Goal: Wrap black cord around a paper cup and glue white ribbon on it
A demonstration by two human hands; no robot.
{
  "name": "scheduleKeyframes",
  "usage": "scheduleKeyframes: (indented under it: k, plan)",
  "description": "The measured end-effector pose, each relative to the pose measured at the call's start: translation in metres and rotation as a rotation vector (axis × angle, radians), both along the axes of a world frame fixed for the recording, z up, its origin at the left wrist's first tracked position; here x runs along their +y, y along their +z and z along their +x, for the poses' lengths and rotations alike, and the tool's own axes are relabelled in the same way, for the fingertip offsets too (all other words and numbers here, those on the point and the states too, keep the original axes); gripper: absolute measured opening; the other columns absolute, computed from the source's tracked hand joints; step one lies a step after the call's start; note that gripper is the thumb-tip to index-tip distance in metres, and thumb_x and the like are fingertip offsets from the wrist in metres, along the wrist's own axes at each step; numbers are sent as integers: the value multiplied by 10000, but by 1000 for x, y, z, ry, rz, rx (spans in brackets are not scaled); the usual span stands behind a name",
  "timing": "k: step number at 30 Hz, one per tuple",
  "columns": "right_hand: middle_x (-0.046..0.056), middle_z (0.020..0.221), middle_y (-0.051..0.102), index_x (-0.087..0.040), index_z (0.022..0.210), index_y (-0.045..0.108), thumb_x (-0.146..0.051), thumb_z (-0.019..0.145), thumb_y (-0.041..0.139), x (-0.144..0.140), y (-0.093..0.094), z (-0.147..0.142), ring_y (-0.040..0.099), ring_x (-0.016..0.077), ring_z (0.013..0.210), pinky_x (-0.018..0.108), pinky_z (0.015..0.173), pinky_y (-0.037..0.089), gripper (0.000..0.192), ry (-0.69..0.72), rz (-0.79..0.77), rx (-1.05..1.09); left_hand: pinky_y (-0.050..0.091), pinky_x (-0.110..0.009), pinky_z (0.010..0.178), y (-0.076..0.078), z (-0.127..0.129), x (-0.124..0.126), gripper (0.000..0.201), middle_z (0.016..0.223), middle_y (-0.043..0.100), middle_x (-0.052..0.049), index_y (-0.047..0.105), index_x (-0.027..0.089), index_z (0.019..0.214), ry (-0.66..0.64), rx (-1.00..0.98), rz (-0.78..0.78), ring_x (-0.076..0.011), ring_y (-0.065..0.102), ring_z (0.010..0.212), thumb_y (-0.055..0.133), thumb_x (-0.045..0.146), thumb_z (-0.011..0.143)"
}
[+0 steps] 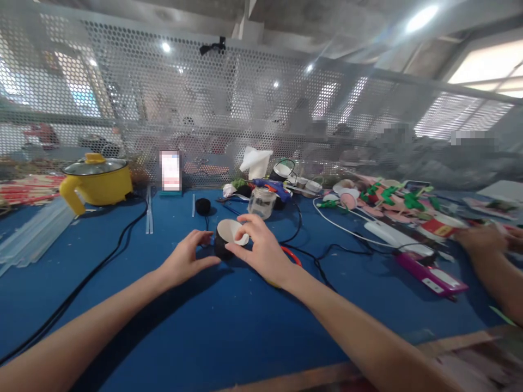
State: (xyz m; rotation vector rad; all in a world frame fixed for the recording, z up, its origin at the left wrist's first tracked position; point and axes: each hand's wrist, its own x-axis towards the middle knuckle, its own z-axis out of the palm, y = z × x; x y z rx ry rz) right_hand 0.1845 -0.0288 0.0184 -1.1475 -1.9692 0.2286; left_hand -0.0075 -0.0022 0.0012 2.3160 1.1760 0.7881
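Observation:
A small cup [224,233], pale inside and wrapped in black on the outside, sits tilted just above or on the blue table. My right hand [259,245] grips its rim on the right, thumb at the near side and fingers over the edge. My left hand [186,258] is open beside the cup's left side, thumb and fingers apart; whether its fingertips touch the cup is unclear. Behind the cup lies a black roll of cord or yarn [203,206], with a dark strand running from it toward the cup.
Behind stand a clear jar [262,202] and a blue glue gun [272,187]. A yellow electric pot [98,182] and clear glue sticks [38,234] are at left. To the right are a purple power strip [431,275], green-and-pink pieces [388,198] and another person's hand [480,239].

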Motion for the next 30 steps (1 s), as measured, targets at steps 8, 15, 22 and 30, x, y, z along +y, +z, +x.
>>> scheduleKeyframes:
  k: [8,15,22,30]
  plan:
    - [175,1111,448,-151,890,480,-238,696,593,30,-14,10,444,288,1107,445,922,374,241,-96,108,-123,434,-429,824,40,-27,48,308,1008,611,-122,612,168,952,334,628,73,-301,561,961,576,332,693]
    - [152,1187,417,-150,1171,389,-309,685,622,33,-7,11,427,269,1138,433,933,369,562,-75,-137,-141,400,-410,841,42,-12,84,260,984,617,-163,635,129,893,359,654,135,-321,542,993,515,315,756]
    - [76,892,561,-163,837,546,-213,763,539,18,1,28,565,176,782,307,699,460,89,-156,-105,-45,354,-392,943,38,42,126,259,1105,552,-156,581,98,1001,168,598,278,-274,445,1113,510,246,800]
    - [-28,499,485,-179,578,484,-329,830,462,12,-8,34,454,97,466,210,464,337,295,-185,-27,82,481,-402,775,34,104,186,304,1109,541,-84,496,146,1107,235,525,213,-199,560,934,492,281,835]
